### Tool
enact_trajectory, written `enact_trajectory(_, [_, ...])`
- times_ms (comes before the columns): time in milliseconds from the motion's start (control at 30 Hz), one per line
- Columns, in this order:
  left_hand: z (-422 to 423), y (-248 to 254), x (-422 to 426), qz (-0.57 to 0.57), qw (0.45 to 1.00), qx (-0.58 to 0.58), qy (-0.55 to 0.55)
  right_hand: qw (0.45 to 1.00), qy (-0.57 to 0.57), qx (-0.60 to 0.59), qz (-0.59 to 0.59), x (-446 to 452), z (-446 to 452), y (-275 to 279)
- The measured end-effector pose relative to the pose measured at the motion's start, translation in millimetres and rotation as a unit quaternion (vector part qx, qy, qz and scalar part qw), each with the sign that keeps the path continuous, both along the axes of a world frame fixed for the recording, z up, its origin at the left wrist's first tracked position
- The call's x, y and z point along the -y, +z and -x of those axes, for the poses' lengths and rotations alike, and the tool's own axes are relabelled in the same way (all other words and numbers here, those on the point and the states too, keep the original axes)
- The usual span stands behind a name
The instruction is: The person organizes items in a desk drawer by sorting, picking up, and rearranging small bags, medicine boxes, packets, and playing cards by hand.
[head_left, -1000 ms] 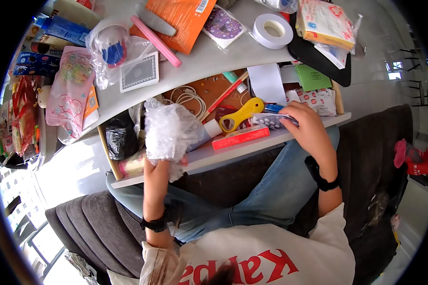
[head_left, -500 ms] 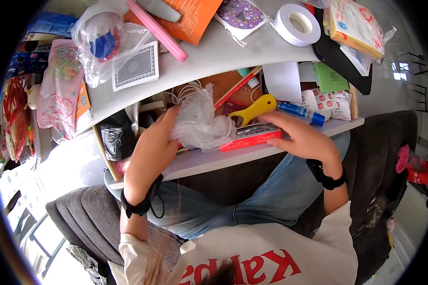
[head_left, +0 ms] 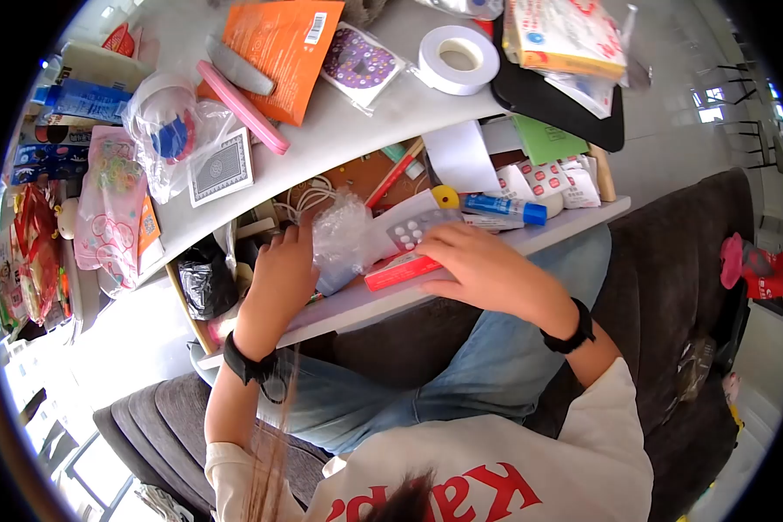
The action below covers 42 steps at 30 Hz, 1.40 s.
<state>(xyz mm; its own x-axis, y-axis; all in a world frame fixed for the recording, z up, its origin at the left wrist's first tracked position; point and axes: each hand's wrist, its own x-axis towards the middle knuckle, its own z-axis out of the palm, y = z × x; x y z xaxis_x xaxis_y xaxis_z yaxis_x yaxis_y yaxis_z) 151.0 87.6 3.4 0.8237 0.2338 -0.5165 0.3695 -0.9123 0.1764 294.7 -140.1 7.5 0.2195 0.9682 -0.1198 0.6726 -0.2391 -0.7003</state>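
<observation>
My right hand (head_left: pixel 496 271) has its thumb and fingers around the right end of a red box (head_left: pixel 398 273) at the drawer's front. A blister pack with white pills (head_left: pixel 406 233) lies just behind that box, beside my right fingertips. My left hand (head_left: pixel 283 280) reaches into the drawer with fingers apart, at the left side of a crumpled clear plastic bag (head_left: pixel 341 231). The yellow tool (head_left: pixel 445 197) shows only its holed end. Right of it lies a blue tube (head_left: pixel 506 209).
The open drawer (head_left: pixel 574 219) also holds a red pencil (head_left: pixel 395 184), white cable (head_left: pixel 309 198), a black bag (head_left: pixel 205 283) and small white-and-red packets (head_left: pixel 548 180). Above, the desktop carries playing cards (head_left: pixel 222 170), a tape roll (head_left: pixel 458 59) and an orange pouch (head_left: pixel 283 52).
The view has shifted, moving desk items left. The blister pack has come into sight behind the red box, and most of the yellow tool is now covered. My left fingers have spread.
</observation>
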Motion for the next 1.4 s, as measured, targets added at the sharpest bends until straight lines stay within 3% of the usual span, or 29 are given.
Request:
enact_trajectory(100, [1, 21, 18, -0.066, 0.994, 0.086, -0.014, 0.995, 0.007, 0.016, 0.094, 3, 6, -2])
enact_trajectory(200, [-2, 50, 44, -0.073, 0.971, 0.228, -0.004, 0.998, 0.011, -0.022, 0.064, 5, -3, -5])
enact_trajectory(300, [-4, 58, 69, 0.061, 0.964, 0.259, 0.0, 0.999, 0.028, -0.022, 0.028, 7, -8, 9])
enact_trajectory(400, [-6, 47, 85, 0.191, 0.947, 0.244, -0.085, 0.999, 0.031, 0.024, -0.031, 10, -10, 16])
enact_trajectory(500, [-16, 44, 95, 0.227, 0.943, 0.242, -0.032, 0.994, 0.01, -0.001, -0.106, 24, -16, 39])
enact_trajectory(533, [-21, 46, 96, 0.241, 0.923, 0.3, -0.003, 0.986, -0.042, -0.053, -0.151, 28, -21, 54])
enact_trajectory(600, [-31, 67, 96, 0.256, 0.924, 0.273, 0.074, 0.948, -0.145, -0.157, -0.237, 36, -32, 82])
enact_trajectory(667, [-37, 75, 92, 0.311, 0.897, 0.271, 0.159, 0.903, -0.268, -0.037, -0.334, 50, -70, 86])
enact_trajectory(700, [-39, 58, 87, 0.402, 0.841, 0.307, 0.193, 0.831, -0.402, -0.064, -0.38, 49, -85, 84])
enact_trajectory(733, [-44, 62, 88, 0.463, 0.795, 0.325, 0.221, 0.802, -0.444, 0.058, -0.394, 52, -111, 86])
enact_trajectory(767, [-50, 67, 88, 0.521, 0.742, 0.341, 0.249, 0.781, -0.489, 0.114, -0.372, 48, -131, 85])
enact_trajectory(800, [-54, 73, 86, 0.551, 0.727, 0.324, 0.249, 0.755, -0.531, 0.168, -0.347, 42, -147, 83])
enact_trajectory(933, [-68, 65, 89, 0.582, 0.686, 0.33, 0.286, 0.816, -0.52, 0.237, -0.092, 12, -187, 69])
enact_trajectory(1067, [-67, 57, 88, 0.575, 0.69, 0.328, 0.293, 0.822, -0.505, 0.152, -0.218, -2, -202, 50])
enact_trajectory(1167, [-63, 56, 86, 0.558, 0.697, 0.327, 0.309, 0.818, -0.486, -0.063, -0.301, -2, -213, 44])
enact_trajectory(1300, [-58, 52, 80, 0.543, 0.688, 0.344, 0.337, 0.72, -0.462, -0.208, -0.475, -5, -184, 73])
enact_trajectory(1400, [-50, 49, 75, 0.552, 0.661, 0.353, 0.365, 0.736, -0.409, -0.291, -0.454, -13, -159, 98])
